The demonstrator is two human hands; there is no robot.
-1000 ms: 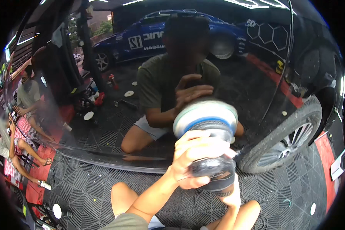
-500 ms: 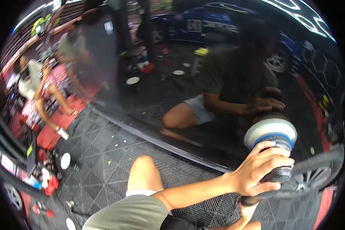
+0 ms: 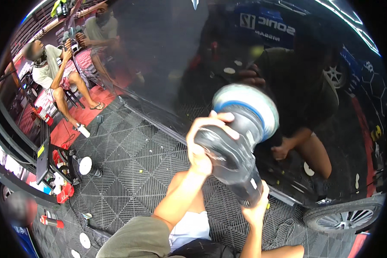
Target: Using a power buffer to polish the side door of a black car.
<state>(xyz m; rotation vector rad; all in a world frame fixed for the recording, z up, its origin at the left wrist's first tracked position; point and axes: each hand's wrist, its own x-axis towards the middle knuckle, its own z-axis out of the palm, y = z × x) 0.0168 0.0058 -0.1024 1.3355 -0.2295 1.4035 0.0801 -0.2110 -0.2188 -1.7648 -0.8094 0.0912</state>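
Two hands on one tool: left hand (image 3: 204, 144) wrapped over the head of a dark grey orbital polisher (image 3: 234, 150), fingers curled tight on the housing; right hand (image 3: 256, 208) closed round the polisher's rear handle at 6 o'clock of the tool body. Polisher sits mid-frame, tilted, nose up toward 1 o'clock, its round foam pad (image 3: 247, 107) with a blue band against the glossy dark car door panel (image 3: 180, 51); whether the pad actually touches the paint, cannot tell. Panel mirrors the person and a blue car. Car front wheel (image 3: 344, 217) at 4 o'clock of the polisher, near the frame edge. Black ribbed floor tiles (image 3: 133, 163) spread out at 9 o'clock. Small cart with red bottles (image 3: 58, 172) further out at 9 o'clock, well apart. Two seated people (image 3: 64, 64) at 10 o'clock, far off, on red flooring. White pad discs (image 3: 85, 165) lie beside the cart.
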